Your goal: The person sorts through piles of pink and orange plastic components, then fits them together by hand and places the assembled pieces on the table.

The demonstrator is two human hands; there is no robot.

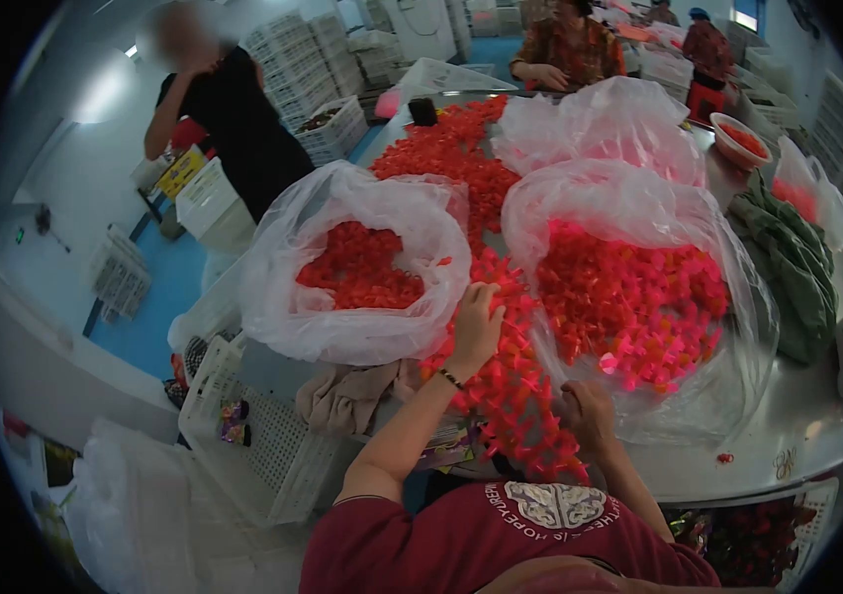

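A strip of small red plastic pieces runs down the metal table between two clear plastic bags. My left hand, with a dark bracelet at the wrist, is over these pieces, its fingers drawn together at the tips; what they pinch is too small to name. Beside the near rim of the right bag is my right hand, fingers curled, their contents hidden. The right bag lies wide open, full of red and bright pink pieces. In the left bag sits a smaller heap of red pieces.
More red pieces spread toward the table's far end. A green cloth and a bowl are at the right. White crates stand at lower left. Several people are around; one in black stands at left.
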